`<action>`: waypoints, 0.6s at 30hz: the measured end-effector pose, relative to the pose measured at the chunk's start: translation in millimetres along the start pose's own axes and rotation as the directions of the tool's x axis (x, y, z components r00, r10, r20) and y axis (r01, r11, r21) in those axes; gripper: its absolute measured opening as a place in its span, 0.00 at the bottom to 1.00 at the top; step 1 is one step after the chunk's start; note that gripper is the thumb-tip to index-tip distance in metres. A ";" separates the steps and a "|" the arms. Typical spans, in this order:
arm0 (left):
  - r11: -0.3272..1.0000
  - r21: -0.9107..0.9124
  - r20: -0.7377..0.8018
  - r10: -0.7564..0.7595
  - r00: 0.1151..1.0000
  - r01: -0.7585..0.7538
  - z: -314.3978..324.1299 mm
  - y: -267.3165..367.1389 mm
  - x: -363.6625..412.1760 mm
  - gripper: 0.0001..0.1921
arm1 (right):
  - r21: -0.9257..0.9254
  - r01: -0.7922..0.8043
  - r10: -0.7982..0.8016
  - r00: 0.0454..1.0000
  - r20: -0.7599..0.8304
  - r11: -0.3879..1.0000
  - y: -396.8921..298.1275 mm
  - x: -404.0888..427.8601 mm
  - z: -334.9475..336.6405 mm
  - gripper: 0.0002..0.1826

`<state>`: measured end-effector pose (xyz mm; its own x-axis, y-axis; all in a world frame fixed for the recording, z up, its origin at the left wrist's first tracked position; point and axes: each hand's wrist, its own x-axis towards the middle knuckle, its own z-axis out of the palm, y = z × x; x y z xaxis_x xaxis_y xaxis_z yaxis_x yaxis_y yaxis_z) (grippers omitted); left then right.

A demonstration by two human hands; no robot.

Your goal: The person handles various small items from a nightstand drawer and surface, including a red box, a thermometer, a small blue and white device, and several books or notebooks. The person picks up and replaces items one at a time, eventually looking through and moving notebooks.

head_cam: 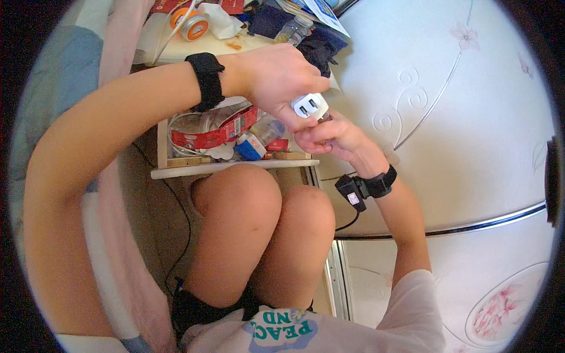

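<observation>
A small white charger (310, 106) with two dark USB-type ports is held up above the open drawer. My left hand (282, 79) grips it from the upper left, fingers curled over it and thumb below. From the lower right, my right hand (329, 132) pinches at its lower end with bent fingers. The charger's far side and what lies between the right fingertips are mostly hidden. Around my left wrist is a black strap (206, 81); my right wrist wears a black strap with a small cabled device (352, 193).
Below my hands, an open drawer (234, 168) holds a red packet (216, 130), a blue-and-white container (250, 146) and a white cable. On the cabinet top (165, 44) stand an orange-lidded jar (194, 27), a glass jar (294, 30) and crumpled tissue (220, 21). A flower-patterned wardrobe door (459, 176) stands right, bedding (79, 66) left.
</observation>
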<state>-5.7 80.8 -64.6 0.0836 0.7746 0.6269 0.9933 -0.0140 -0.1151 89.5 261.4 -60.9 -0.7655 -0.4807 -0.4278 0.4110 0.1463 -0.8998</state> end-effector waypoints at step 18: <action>-0.162 -0.385 0.853 -0.437 0.284 0.908 3.7 -26.2 -16.3 0.34 | -0.944 -0.312 -0.900 0.435 -0.038 -0.111 27.3 22.7 -25.9 0.20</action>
<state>-33.4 70.8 -74.7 -0.4786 0.7660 -0.4291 -0.0540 0.4622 0.8852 70.5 276.9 -97.4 -0.7213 -0.3077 0.6205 -0.2740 0.9496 0.1524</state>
